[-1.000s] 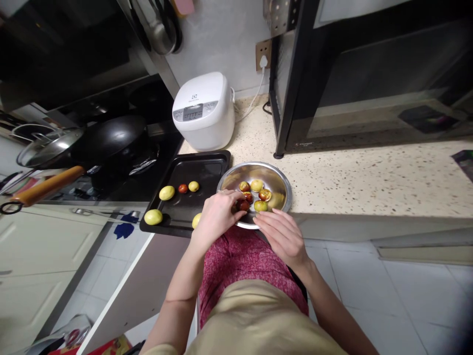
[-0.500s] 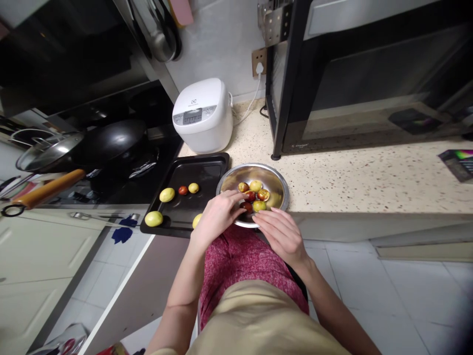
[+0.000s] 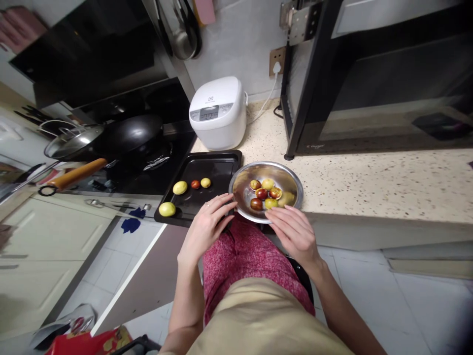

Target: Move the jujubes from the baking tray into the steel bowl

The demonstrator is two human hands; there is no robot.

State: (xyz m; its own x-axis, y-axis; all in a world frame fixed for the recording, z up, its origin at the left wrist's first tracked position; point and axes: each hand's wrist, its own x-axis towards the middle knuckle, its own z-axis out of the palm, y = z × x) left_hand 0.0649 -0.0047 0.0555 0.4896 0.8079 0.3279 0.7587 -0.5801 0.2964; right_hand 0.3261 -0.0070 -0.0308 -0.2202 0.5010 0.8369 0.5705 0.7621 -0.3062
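Observation:
A steel bowl (image 3: 236, 199) stands at the counter's front edge, with several small yellow-green and red-brown fruits (image 3: 261, 193) inside that look like jujubes. My left hand (image 3: 210, 222) hovers between tray and bowl, fingers stretched toward the bowl's left rim with nothing visible in them. At the front right rim is my right hand (image 3: 293, 229), its fingers outstretched side by side; I see no fruit in it. A black baking tray (image 3: 190, 170) adjoins the bowl on the left. On it lie yellow-green fruits (image 3: 180, 188) and one small red fruit (image 3: 195, 184). My left hand covers the tray's front right corner.
A white rice cooker (image 3: 218, 116) stands behind the tray. To the right a black-framed oven (image 3: 369, 98) sits on the speckled counter (image 3: 354, 185). On the left is a stove with a wok (image 3: 129, 133), and a wooden-handled pan's handle (image 3: 79, 175) juts out over the front.
My left hand has pulled back out of the bowl to its left rim, uncovering a red-brown fruit. My right hand stays by the front right rim. The view has shifted left.

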